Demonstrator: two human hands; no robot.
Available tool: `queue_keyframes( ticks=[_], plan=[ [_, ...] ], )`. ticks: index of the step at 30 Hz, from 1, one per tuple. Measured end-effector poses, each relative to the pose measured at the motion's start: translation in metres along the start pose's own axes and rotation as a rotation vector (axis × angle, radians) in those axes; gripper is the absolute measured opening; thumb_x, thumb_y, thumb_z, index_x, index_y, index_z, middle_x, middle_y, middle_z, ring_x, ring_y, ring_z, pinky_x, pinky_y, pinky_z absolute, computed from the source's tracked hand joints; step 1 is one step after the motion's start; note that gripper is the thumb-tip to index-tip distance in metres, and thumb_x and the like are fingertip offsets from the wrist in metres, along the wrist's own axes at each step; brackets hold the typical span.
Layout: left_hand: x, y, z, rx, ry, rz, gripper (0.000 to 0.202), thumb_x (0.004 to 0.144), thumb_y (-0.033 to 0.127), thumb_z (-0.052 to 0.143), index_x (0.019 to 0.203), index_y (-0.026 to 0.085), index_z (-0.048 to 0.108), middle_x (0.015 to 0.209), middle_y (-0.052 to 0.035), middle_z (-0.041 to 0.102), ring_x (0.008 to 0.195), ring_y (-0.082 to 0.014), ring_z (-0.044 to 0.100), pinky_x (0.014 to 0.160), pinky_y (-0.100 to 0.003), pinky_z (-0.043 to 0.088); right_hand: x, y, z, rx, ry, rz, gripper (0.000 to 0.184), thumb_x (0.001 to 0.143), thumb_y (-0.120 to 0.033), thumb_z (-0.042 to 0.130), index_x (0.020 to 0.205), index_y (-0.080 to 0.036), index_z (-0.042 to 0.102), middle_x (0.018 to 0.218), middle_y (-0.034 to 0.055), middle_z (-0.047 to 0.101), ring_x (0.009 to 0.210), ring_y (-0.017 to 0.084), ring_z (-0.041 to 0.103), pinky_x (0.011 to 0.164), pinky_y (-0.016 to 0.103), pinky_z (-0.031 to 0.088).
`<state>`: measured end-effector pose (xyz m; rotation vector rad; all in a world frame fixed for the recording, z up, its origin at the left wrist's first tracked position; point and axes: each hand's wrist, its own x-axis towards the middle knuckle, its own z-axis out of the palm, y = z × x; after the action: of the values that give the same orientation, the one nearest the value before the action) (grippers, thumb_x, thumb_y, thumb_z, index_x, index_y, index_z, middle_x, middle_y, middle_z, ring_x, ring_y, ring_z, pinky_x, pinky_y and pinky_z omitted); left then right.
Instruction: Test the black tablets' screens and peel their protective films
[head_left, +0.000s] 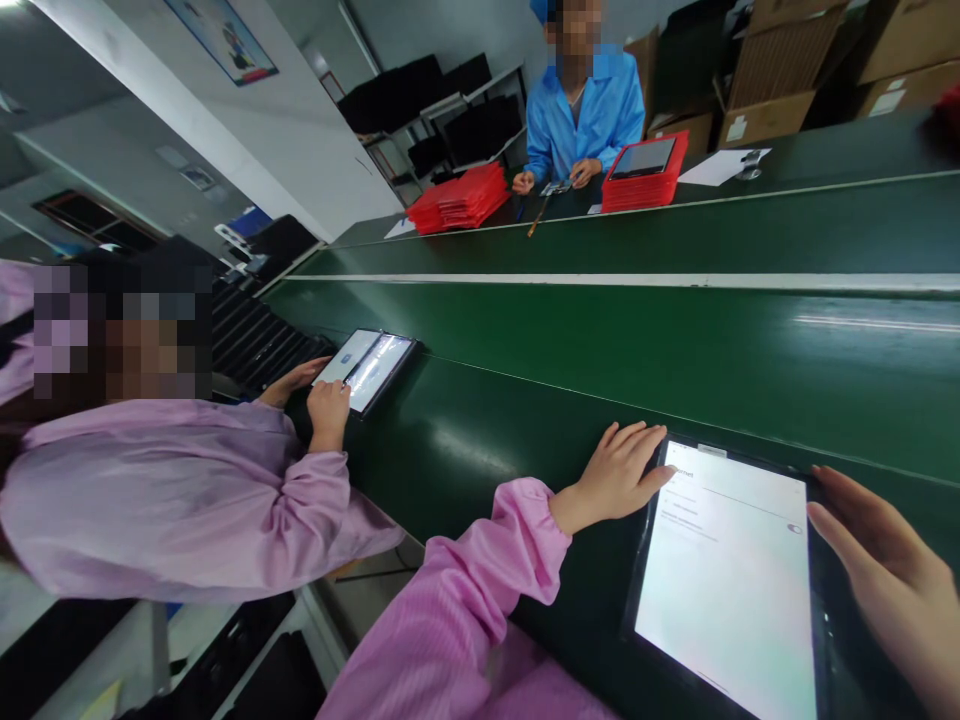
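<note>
A black tablet (731, 580) with a lit white settings screen lies flat on the green bench in front of me. My left hand (619, 470), coming out of a pink sleeve, rests on the bench with fingers stretched out, its fingertips touching the tablet's left edge. At the tablet's right edge, my right hand (881, 560) has its fingers extended and slightly curved, and it holds nothing.
A person in pink at the left works on another lit tablet (366, 368). Across the green conveyor belt (675, 330), a person in blue sits between red case stacks (459, 198), one (643, 172) topped by a tablet. Cardboard boxes (780, 70) stand behind.
</note>
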<state>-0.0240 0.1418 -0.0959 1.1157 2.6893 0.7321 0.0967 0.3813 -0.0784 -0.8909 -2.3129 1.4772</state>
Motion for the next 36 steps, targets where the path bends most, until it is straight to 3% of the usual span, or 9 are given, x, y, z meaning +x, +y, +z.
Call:
queue_keyframes(
  ticks=[4,8,12,17,19,24,30,36],
  plan=[
    [0.000,0.000,0.001,0.000,-0.001,-0.005,0.055,0.108,0.049,0.038,0.154,0.019,0.042,0.155,-0.0109,0.052,0.150,-0.0243,0.042,0.128,-0.050,0.029,-0.003,-0.024,0.003,0.101,0.007,0.173,0.072,0.055,-0.061,0.072,0.116,-0.024,0.072,0.127,0.0112,0.071,0.124,0.041,0.063,0.110,0.046,0.052],
    [0.000,0.000,0.000,-0.002,-0.006,-0.006,0.057,0.109,0.051,0.035,0.154,0.018,0.042,0.156,-0.0107,0.051,0.150,-0.0234,0.041,0.129,-0.047,0.028,-0.002,-0.013,0.001,0.141,-0.024,0.105,0.061,0.062,-0.058,0.075,0.114,-0.027,0.071,0.125,0.0085,0.072,0.123,0.042,0.064,0.109,0.048,0.051],
    [0.000,0.000,0.000,-0.005,-0.014,-0.002,0.057,0.109,0.050,0.036,0.153,0.015,0.043,0.157,-0.0111,0.050,0.150,-0.0233,0.040,0.130,-0.047,0.027,-0.002,0.006,-0.001,0.169,-0.088,-0.021,0.048,0.078,-0.062,0.070,0.120,-0.039,0.068,0.129,-0.0033,0.070,0.127,0.040,0.061,0.109,0.045,0.046],
    [0.000,0.000,0.000,-0.007,-0.016,-0.008,0.056,0.109,0.051,0.036,0.154,0.018,0.042,0.157,-0.0096,0.050,0.151,-0.0235,0.040,0.129,-0.049,0.027,-0.002,0.010,0.000,0.182,-0.106,-0.040,0.042,0.080,-0.061,0.071,0.118,-0.042,0.069,0.128,-0.0072,0.070,0.127,0.041,0.060,0.110,0.047,0.044],
    [0.000,0.000,0.000,-0.008,-0.017,-0.009,0.056,0.109,0.051,0.036,0.154,0.018,0.041,0.157,-0.0097,0.050,0.151,-0.0234,0.040,0.130,-0.048,0.027,-0.003,0.004,0.001,0.173,-0.086,0.005,0.048,0.075,-0.060,0.072,0.118,-0.038,0.069,0.129,-0.0027,0.070,0.128,0.042,0.059,0.112,0.048,0.044],
    [0.000,0.000,0.000,-0.014,-0.024,-0.012,0.057,0.109,0.050,0.037,0.154,0.016,0.041,0.157,-0.0105,0.049,0.151,-0.0227,0.040,0.130,-0.046,0.026,-0.005,-0.031,0.003,0.117,-0.007,0.244,0.071,0.048,-0.060,0.073,0.111,-0.026,0.070,0.124,0.0127,0.071,0.121,0.045,0.064,0.109,0.051,0.052],
    [-0.001,0.001,0.000,-0.017,-0.030,-0.014,0.057,0.109,0.050,0.036,0.154,0.015,0.041,0.157,-0.0102,0.049,0.151,-0.0228,0.039,0.130,-0.047,0.025,-0.009,-0.068,0.008,0.119,0.065,0.401,0.075,0.025,-0.056,0.066,0.095,-0.027,0.069,0.121,0.0112,0.073,0.128,0.048,0.058,0.113,0.051,0.049],
    [-0.001,0.001,-0.001,-0.014,-0.036,-0.014,0.058,0.109,0.052,0.034,0.155,0.016,0.040,0.158,-0.0101,0.049,0.152,-0.0232,0.038,0.130,-0.046,0.026,-0.010,-0.070,0.008,0.117,0.082,0.448,0.075,0.021,-0.055,0.065,0.091,-0.029,0.067,0.123,0.0078,0.073,0.134,0.046,0.053,0.116,0.046,0.047]
  ],
)
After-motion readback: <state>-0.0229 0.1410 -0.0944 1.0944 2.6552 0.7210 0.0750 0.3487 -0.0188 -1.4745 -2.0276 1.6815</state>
